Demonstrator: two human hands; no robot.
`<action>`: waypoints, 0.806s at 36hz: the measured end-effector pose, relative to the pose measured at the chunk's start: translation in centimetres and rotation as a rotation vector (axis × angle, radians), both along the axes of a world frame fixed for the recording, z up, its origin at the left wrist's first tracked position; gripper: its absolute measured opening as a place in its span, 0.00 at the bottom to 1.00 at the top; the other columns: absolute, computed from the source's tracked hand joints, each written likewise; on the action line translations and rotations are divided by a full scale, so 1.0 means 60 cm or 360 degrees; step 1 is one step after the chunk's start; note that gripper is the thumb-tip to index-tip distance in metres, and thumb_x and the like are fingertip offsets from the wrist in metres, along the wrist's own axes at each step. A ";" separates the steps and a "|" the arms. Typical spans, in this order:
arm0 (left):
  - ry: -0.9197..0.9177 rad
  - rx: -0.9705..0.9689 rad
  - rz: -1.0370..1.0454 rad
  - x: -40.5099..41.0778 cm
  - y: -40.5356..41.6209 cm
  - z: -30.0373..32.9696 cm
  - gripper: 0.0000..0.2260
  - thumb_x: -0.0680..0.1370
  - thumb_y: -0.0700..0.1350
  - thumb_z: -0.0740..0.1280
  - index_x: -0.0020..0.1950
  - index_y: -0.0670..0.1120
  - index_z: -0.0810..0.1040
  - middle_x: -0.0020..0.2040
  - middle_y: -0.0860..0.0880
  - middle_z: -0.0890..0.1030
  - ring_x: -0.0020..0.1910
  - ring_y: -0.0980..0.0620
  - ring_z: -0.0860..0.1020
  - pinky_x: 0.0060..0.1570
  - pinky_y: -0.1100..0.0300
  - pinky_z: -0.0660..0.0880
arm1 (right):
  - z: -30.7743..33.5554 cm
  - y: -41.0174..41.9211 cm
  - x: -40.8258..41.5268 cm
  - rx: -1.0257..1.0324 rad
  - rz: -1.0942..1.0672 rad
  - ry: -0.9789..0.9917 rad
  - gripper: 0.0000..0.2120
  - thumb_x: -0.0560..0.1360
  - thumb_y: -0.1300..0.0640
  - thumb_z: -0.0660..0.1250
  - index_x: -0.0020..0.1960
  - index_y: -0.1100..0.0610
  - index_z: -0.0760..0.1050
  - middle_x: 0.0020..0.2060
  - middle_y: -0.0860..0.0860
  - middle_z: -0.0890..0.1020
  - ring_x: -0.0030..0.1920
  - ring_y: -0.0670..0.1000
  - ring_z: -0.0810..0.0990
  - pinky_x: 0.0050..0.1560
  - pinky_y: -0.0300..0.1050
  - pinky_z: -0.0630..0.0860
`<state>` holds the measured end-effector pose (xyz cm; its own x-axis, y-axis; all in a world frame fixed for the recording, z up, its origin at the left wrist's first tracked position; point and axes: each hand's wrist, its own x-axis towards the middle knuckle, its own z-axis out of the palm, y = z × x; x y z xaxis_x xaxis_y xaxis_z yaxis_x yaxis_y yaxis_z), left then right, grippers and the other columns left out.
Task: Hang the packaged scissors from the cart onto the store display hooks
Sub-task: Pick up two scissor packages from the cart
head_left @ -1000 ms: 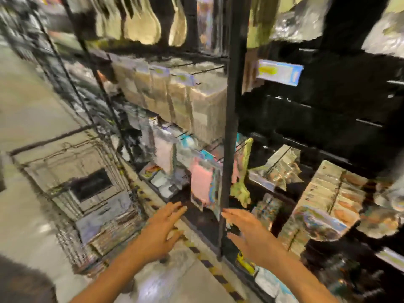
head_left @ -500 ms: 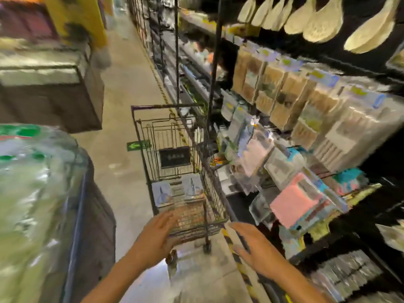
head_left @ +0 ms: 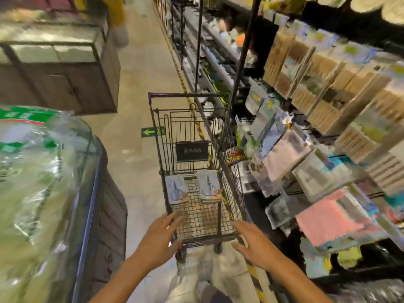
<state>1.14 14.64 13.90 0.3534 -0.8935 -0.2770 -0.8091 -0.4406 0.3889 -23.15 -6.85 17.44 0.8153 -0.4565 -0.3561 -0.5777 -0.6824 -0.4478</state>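
Observation:
A dark wire cart stands in the aisle in front of me. Two stacks of packaged scissors lie in its basket, one at the left and one at the right. My left hand reaches toward the cart's near left corner with fingers spread, holding nothing. My right hand hovers at the near right corner, fingers also spread and empty. The display hooks on the right carry hanging packs. The picture is blurred.
The shelving on the right holds pink cloth packs and brown boxed goods. A large plastic-wrapped bundle fills the left foreground. Yellow-black tape runs along the floor by the shelves. A green arrow sign lies on the floor.
My view has swung left from the shelf to the cart, which now sits straight ahead and nearer. Both hands have stayed spread and empty, now over the cart's near edge.

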 end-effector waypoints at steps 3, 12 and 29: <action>-0.0003 -0.0011 -0.0029 0.021 -0.037 -0.008 0.31 0.80 0.64 0.54 0.81 0.54 0.59 0.81 0.49 0.62 0.80 0.42 0.60 0.77 0.50 0.55 | -0.026 -0.042 0.037 0.0012 0.0010 -0.0003 0.31 0.81 0.44 0.65 0.80 0.48 0.59 0.78 0.45 0.62 0.79 0.46 0.57 0.76 0.37 0.52; -0.0052 0.0253 0.0000 0.109 -0.189 -0.042 0.28 0.80 0.60 0.57 0.78 0.51 0.64 0.74 0.46 0.73 0.72 0.40 0.72 0.71 0.46 0.69 | -0.106 -0.190 0.170 0.0111 0.0073 0.0041 0.30 0.81 0.45 0.63 0.80 0.47 0.58 0.78 0.45 0.62 0.79 0.49 0.57 0.78 0.43 0.51; 0.0218 0.0564 0.0132 0.201 -0.367 -0.208 0.45 0.74 0.71 0.28 0.83 0.50 0.55 0.82 0.44 0.57 0.82 0.42 0.54 0.80 0.47 0.50 | -0.258 -0.339 0.305 0.0452 -0.0152 0.0199 0.26 0.80 0.48 0.65 0.76 0.53 0.67 0.68 0.45 0.72 0.72 0.50 0.69 0.65 0.32 0.56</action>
